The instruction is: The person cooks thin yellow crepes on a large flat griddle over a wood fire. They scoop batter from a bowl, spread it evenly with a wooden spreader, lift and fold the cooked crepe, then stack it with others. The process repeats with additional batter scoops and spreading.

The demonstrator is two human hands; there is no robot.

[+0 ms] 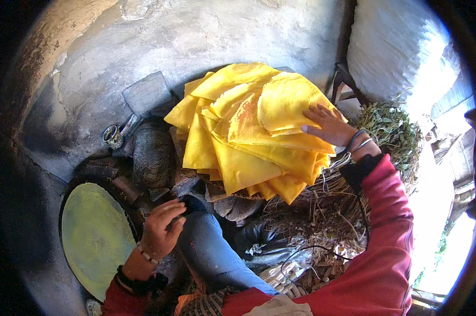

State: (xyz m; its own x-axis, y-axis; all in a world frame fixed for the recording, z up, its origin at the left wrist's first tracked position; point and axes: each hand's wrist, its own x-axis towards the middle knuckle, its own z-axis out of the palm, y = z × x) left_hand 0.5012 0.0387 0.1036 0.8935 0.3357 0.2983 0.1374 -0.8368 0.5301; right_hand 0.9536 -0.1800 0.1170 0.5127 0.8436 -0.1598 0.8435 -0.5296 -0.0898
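Note:
A large pile of folded yellow flatbread sheets (257, 130) lies fanned out in the middle, with a few browned patches. My right hand (328, 125) rests with spread fingers on the right edge of the top folded sheet. Bent slightly and holding nothing, my left hand (165, 227) is over the area beside my knee, right of the round griddle. On that dark-rimmed griddle (95, 239), at the lower left, a thin yellow-green layer of batter covers the surface. What supports the pile is mostly hidden.
Behind the griddle are a small cup (113, 136), a dark rounded stone or pot (153, 154) and a grey square slab (148, 93) against the wall. Dry stalks (313, 205) and green leafy stems (390, 130) lie at the right. A thin black cable (317, 247) crosses below my right arm.

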